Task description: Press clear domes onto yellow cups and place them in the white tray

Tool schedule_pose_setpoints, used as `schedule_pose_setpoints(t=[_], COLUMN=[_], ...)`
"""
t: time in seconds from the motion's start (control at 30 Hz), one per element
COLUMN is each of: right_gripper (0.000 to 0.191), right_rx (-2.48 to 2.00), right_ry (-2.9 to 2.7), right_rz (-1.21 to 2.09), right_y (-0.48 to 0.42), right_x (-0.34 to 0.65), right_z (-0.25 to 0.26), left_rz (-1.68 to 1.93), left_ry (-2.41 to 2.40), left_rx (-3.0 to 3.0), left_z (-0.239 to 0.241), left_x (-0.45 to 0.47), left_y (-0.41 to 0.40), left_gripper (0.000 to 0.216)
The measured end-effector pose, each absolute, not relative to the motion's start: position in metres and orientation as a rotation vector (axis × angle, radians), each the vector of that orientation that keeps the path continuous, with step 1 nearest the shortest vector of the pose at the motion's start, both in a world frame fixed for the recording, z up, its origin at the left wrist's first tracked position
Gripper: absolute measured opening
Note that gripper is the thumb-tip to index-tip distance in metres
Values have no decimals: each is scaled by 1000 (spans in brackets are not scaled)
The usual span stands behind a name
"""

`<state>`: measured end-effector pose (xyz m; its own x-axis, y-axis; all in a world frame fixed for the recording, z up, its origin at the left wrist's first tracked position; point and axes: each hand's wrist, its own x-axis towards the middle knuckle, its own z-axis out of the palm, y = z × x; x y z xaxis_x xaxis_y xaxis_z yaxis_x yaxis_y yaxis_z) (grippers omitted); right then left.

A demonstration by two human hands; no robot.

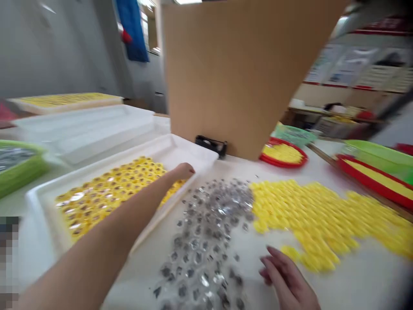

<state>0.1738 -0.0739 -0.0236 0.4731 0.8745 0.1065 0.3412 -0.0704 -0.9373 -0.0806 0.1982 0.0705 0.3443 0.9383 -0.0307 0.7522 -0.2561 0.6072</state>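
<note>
With left hand (184, 171) left of centre, at the right side of a white tray (174, 148), close by yellow pieces (106, 185) in packed rows inside; too small and blurred to tell how far open or whether gripping anything. With right hand (287, 277) at lower right of centre, half curled, with fingers loosely bent; cannot tell whether holding anything. Between both hands, see clear pieces (222, 206) strewn down the middle of a white table (145, 271). Just right of these, see flat yellow discs (300, 211) in a broad patch. Farther out, find a large brown board (238, 73) at upper centre, a red tray (285, 165) to its right and a green basket (19, 183) at the left edge.
</note>
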Motion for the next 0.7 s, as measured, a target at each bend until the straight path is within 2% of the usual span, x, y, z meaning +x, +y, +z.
schedule_pose_setpoints(t=[0.07, 0.13, 0.2, 0.27, 0.37, 0.47, 0.57, 0.7], right_gripper=[36, 27, 23, 19, 22, 18, 12, 19], right_rx=[-1660, -1796, -1949, -2054, -2126, -2150, -2124, -1943], right_ry=[-1163, -1371, -1499, -1535, -1612, -1706, -1778, -1926], right_rz=[535, 264, 26, -61, -52, -7, 58, 211], right_y=[-80, -82, -83, -82, -72, -59, -55, -60], right_x=[184, 207, 233, 255, 272, 274, 265, 232], right_z=[-15, -6, 1, 5, 4, -1, -1, 23], left_rz=[580, 689, 799, 909, 1035, 990, 800, 508], left_ry=[1429, 1446, 1508, 1568, 1594, 1488, 1212, 1006], left_rx=[2071, 2033, 1990, 1966, 1983, 1934, 1818, 1331], left_z=[71, 72, 80, 95, 120, 123, 93, 40], left_x=[-80, -81, -81, -81, -70, -46, -18, 7], left_y=[198, 203, 205, 196, 155, 93, 41, 17], left_gripper=[27, 23, 16, 3, 16, 24, 27, 32])
